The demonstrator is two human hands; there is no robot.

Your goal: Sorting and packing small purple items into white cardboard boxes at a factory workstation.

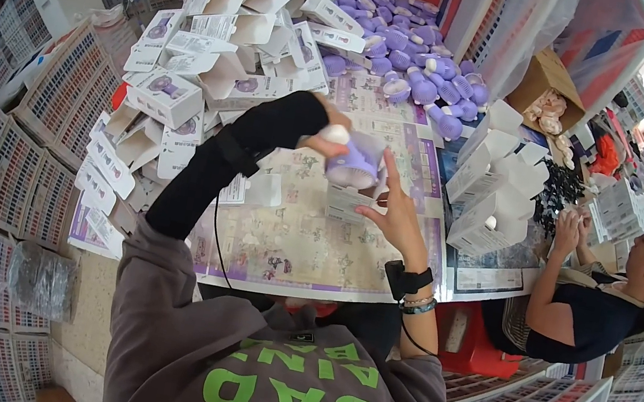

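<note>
In front of me, over the table's middle, is a purple hand-held device [354,166] with a round white end. My left hand [320,135], in a black sleeve, is closed around its white end. Beside the device's right side is my right hand [399,213], index finger stretched up and thumb held apart. Its fingertips are close to the device; whether they press on it I cannot tell. Just below the device is a small white printed box [347,204], partly covered, near my right thumb.
White printed boxes [218,58] are heaped at the left, many with open flaps. Purple devices [402,41] pile up at the back. Open white boxes [491,198] stand at the right, beside black small parts [557,192]. A co-worker [612,281] sits at the right edge, hands together.
</note>
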